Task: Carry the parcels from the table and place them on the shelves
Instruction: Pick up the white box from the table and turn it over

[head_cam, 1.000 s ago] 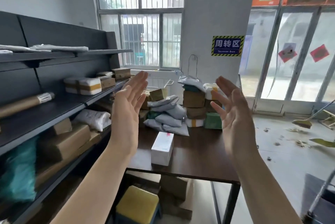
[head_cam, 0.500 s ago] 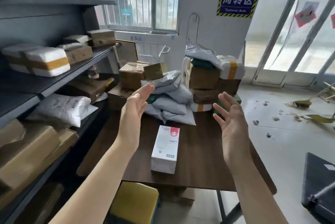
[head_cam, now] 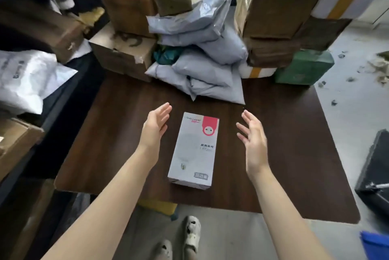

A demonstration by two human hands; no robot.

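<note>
A white box with a red corner lies flat near the front of the dark wooden table. My left hand hovers just left of the box, palm inward, fingers apart, not touching it. My right hand is open to the right of the box, a little further off. Behind the box, grey poly mailers are piled at mid-table. Cardboard boxes stand at the back left, and a taller stack of brown boxes at the back right.
Shelves on the left hold a white bag and cardboard boxes. A green parcel sits at the table's right rear. A yellow stool is under the table. A dark case lies on the floor right.
The view has tilted down and come closer to the table. Both hands have dropped from chest height to either side of the white box, still holding nothing.
</note>
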